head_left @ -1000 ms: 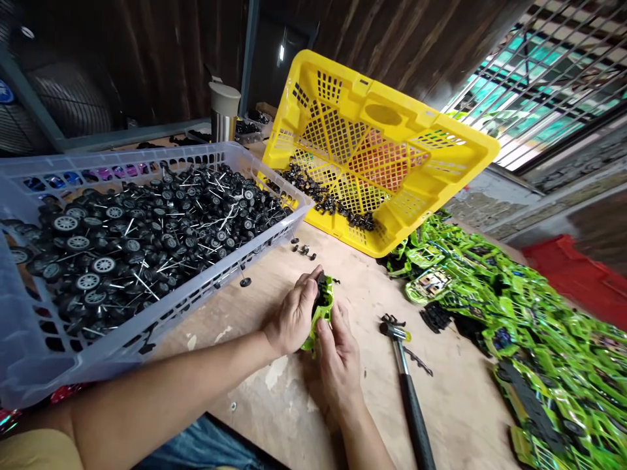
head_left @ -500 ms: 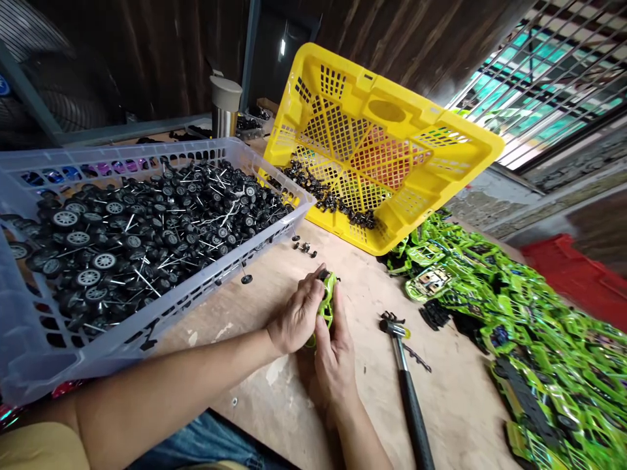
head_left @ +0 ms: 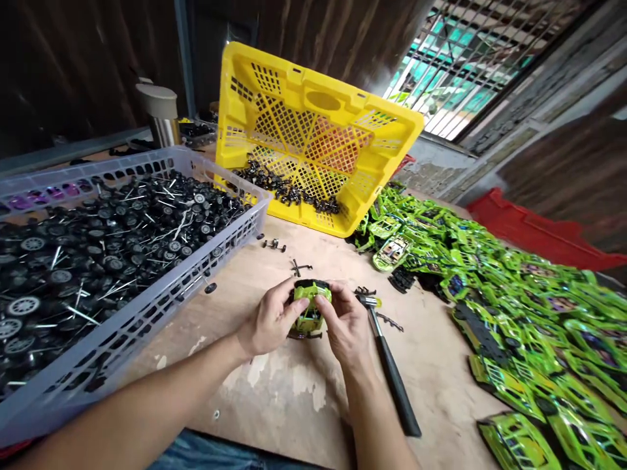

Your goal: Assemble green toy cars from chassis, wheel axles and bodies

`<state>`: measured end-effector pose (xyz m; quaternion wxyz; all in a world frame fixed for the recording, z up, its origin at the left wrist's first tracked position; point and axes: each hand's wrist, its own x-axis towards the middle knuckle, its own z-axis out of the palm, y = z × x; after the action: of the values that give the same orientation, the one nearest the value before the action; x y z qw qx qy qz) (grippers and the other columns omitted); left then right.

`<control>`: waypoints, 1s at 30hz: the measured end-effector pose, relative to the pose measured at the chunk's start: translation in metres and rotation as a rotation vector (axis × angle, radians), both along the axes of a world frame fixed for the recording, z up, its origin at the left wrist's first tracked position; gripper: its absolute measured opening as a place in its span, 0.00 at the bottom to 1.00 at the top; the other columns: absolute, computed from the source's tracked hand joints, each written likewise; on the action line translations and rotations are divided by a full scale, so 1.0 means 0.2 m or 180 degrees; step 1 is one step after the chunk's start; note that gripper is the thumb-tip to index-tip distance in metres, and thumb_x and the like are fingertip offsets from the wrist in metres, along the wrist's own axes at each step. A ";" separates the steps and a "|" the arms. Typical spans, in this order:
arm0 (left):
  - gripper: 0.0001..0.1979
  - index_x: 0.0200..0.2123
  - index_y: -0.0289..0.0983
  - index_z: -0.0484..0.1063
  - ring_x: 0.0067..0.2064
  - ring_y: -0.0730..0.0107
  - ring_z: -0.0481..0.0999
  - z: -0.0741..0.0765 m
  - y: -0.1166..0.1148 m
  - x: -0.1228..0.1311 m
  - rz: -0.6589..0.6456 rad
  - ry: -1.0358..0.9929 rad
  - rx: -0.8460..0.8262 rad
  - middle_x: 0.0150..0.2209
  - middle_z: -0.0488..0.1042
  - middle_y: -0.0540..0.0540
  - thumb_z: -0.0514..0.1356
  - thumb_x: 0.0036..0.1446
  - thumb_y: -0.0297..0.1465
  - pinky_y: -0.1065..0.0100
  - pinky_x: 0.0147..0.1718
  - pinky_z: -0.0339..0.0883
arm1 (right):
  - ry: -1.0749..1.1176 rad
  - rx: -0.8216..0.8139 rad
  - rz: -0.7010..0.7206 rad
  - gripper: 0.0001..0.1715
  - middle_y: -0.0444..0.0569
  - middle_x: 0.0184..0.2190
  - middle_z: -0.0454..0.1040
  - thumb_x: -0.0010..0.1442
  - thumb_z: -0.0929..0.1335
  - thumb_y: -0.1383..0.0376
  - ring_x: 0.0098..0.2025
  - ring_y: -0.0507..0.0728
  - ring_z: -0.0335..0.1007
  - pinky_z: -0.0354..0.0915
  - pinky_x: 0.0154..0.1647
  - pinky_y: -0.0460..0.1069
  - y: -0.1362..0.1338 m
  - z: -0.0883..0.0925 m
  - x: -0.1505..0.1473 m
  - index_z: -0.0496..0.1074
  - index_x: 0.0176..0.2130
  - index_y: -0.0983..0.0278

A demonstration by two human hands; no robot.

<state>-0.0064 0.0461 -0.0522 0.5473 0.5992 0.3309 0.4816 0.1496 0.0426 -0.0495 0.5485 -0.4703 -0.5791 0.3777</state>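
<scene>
Between both hands I hold a lime-green toy car body (head_left: 309,313), with black trim along its far end and a dark strip at its near end. My left hand (head_left: 274,314) grips its left side, the thumb lying on top. From the right, my right hand (head_left: 347,320) clasps it, thumb also on top. The fingers underneath are hidden. Just right of my right hand lies a hammer (head_left: 392,372) with a black handle. Small black plastic parts (head_left: 390,322) lie by its head, and another thin black part (head_left: 300,267) rests beyond the car body.
A clear plastic basket (head_left: 235,241) full of black wheels on axles stands at left. Behind, a yellow crate (head_left: 313,78) is tipped on its side with small black parts inside. Green car bodies (head_left: 490,274) are heaped at right. A steel tumbler (head_left: 164,124) stands at the back left.
The car body has turned from its side to top up, and both thumbs now press on its top. A thin black part now shows on the table beyond it. My view has swung right.
</scene>
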 end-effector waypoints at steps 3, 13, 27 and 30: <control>0.13 0.48 0.35 0.68 0.45 0.64 0.75 -0.01 0.01 0.01 -0.0129 0.0007 0.0023 0.44 0.75 0.43 0.56 0.64 0.35 0.67 0.47 0.68 | -0.0100 0.0071 -0.0064 0.12 0.46 0.37 0.74 0.58 0.72 0.60 0.42 0.56 0.71 0.66 0.45 0.51 -0.01 -0.02 0.03 0.72 0.41 0.61; 0.06 0.33 0.35 0.69 0.34 0.68 0.74 0.05 -0.04 0.04 0.0369 0.1023 0.0472 0.30 0.74 0.48 0.61 0.49 0.26 0.70 0.32 0.67 | -0.2898 0.1142 -0.0152 0.23 0.48 0.25 0.69 0.67 0.61 0.55 0.30 0.55 0.65 0.56 0.33 0.50 0.04 0.27 -0.09 0.67 0.25 0.63; 0.10 0.43 0.36 0.70 0.42 0.66 0.75 0.07 -0.05 0.03 0.0352 0.0788 0.0484 0.40 0.75 0.45 0.60 0.57 0.28 0.67 0.42 0.68 | -0.0818 0.0430 -0.0716 0.34 0.44 0.19 0.67 0.69 0.52 0.47 0.24 0.52 0.63 0.57 0.26 0.47 0.10 0.18 -0.09 0.64 0.21 0.62; 0.09 0.43 0.36 0.70 0.43 0.66 0.75 0.07 -0.07 0.04 0.0293 0.0846 0.0661 0.41 0.75 0.44 0.59 0.58 0.27 0.67 0.44 0.67 | -0.0432 0.0355 -0.0974 0.36 0.42 0.15 0.61 0.68 0.53 0.45 0.21 0.51 0.60 0.56 0.25 0.48 0.09 0.13 -0.10 0.60 0.18 0.61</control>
<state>0.0016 0.0331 -0.0389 0.4112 0.6952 0.3759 0.4543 0.1304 0.0601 -0.0227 0.5845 -0.5462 -0.5565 0.2245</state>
